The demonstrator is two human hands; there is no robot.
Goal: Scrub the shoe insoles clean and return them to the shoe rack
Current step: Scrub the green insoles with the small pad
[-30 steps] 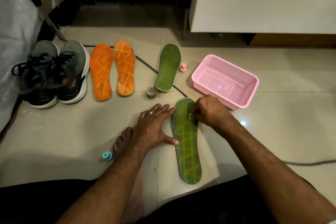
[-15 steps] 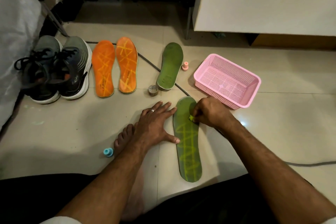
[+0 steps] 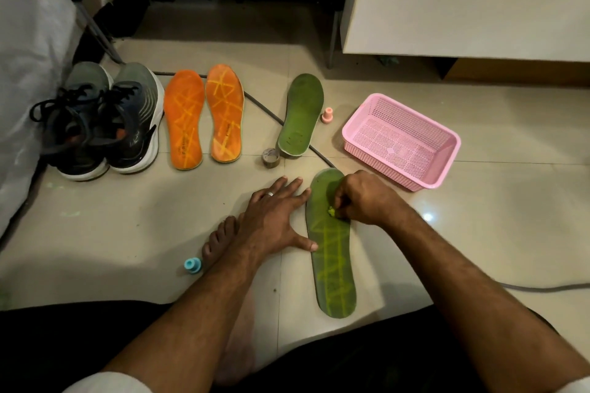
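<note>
A long green foam insole lies flat on the pale tiled floor, toe end far and heel end near, its surface crossed by a lattice of brighter yellow-green streaks that runs from the middle down to the heel. On its upper half the right hand is curled, knuckles up, its fingertips pinching a small yellow-green scrap that presses against the insole. The left hand lies palm down on the floor just left of the insole, fingers spread and straight, a ring on one finger, with the thumb tip touching the insole's left edge and the forefinger tip near its upper edge. A bare foot shows beneath the left wrist, and a small blue plastic cap stands just left of the toes. Farther off, a second plain green insole lies on a dark cable, with a small brown tape roll at its near left and a small pink plastic cap at its right. A pink perforated plastic basket sits to the far right of the hands. To the left lie two orange insoles with yellow streaks, side by side, and beyond them a pair of grey and black sports shoes with white soles.
</note>
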